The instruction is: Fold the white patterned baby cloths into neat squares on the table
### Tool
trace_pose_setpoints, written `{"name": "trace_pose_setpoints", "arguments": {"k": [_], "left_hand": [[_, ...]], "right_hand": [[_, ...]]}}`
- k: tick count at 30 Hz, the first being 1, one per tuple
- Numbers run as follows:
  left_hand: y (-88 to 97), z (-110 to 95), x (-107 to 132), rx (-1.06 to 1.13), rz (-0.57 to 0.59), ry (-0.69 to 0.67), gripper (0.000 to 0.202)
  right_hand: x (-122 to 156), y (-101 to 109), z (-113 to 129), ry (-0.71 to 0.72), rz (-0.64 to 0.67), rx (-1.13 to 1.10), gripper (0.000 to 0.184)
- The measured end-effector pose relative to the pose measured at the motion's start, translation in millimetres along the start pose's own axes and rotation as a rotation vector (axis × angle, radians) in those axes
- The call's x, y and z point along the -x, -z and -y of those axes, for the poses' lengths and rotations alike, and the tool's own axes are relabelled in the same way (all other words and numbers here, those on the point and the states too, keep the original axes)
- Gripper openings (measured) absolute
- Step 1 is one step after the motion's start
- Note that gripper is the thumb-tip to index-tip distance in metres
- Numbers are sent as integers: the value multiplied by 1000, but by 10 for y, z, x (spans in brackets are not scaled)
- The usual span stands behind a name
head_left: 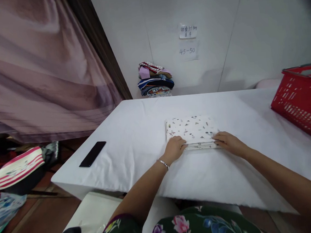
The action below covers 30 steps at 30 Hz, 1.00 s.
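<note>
A white cloth (pixel 192 126) with small printed motifs lies folded into a flat rectangle on the white-covered table (pixel 140 131). Its layers show along the near edge. My left hand (pixel 175 147), with a silver bracelet at the wrist, grips the near left corner. At the near right corner my right hand (pixel 230 143) pinches the edge between thumb and fingers. Parts of the fingertips are hidden against the fabric.
To the left on the table lies a black phone-like slab (pixel 93 154). A red plastic basket (pixel 300 101) stands at the right. Beyond the far edge is a stack of folded clothes (pixel 155 81) by the wall. A pinkish curtain (pixel 42 67) hangs at the left.
</note>
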<state>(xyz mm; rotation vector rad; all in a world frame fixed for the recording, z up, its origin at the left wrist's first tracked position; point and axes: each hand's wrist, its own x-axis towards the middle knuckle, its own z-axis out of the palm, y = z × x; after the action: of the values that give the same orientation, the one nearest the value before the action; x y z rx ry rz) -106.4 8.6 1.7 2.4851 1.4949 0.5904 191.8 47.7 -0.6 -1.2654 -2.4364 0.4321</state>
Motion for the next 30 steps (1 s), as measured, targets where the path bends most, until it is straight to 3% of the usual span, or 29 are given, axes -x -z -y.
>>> {"name": "trace_pose_setpoints", "arguments": {"k": [4, 10, 18, 24, 30], "left_hand": [[-4, 30, -18, 32, 21, 13, 24], [22, 41, -27, 99, 21, 30, 22], [42, -14, -89, 141, 49, 88, 14], [-11, 14, -18, 117, -21, -15, 14], [6, 26, -67, 96, 40, -6, 11]], "right_hand": [[12, -11, 13, -19, 3, 11, 35], [114, -69, -25, -38, -135, -55, 33], [140, -80, -90, -22, -166, -57, 32], [191, -100, -132, 130, -82, -9, 33], [108, -80, -214, 55, -4, -37, 33]]}}
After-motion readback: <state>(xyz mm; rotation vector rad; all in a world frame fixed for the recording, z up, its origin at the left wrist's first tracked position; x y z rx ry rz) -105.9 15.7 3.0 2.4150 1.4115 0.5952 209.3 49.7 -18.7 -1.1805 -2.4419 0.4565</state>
